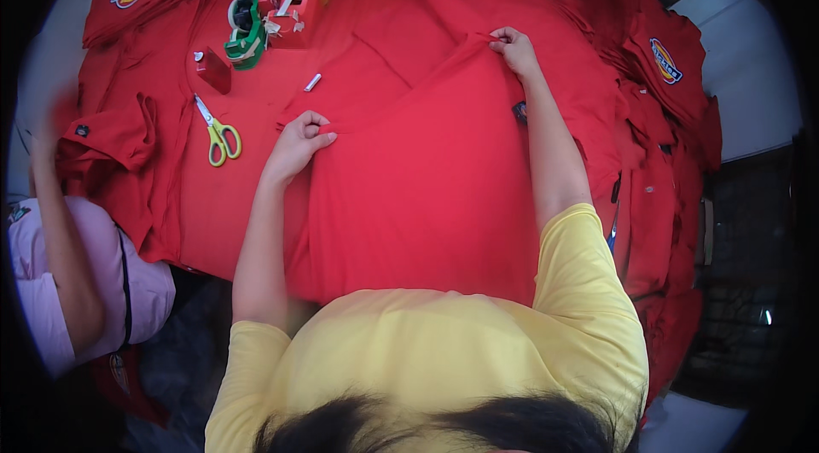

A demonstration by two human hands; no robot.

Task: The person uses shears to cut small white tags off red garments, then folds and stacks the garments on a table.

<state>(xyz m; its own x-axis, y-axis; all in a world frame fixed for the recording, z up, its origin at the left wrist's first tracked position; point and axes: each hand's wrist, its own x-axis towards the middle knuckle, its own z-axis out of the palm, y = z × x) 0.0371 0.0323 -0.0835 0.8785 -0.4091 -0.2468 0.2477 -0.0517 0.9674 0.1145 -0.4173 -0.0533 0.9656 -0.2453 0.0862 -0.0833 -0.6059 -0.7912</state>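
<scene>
A red fabric garment (418, 188) is spread in front of me, its near part reaching down to my body. My left hand (299, 142) pinches its left side, thumb and fingers closed on the cloth. Farther away and to the right, my right hand (514, 50) grips the upper right edge between thumb and fingers. The cloth stretches in a slanting fold between the two hands. A small dark label (520, 112) shows beside my right forearm. To the left of my left hand lie scissors (220, 136) with yellow handles.
Beyond the scissors stand a green tape dispenser (245, 39), a red tape dispenser (300, 9) and a small red bottle (212, 71). A small white stick (313, 83) lies nearby. Red garments with patches (665, 60) pile along the right and far sides. A co-worker in pink (90, 257) sits at left.
</scene>
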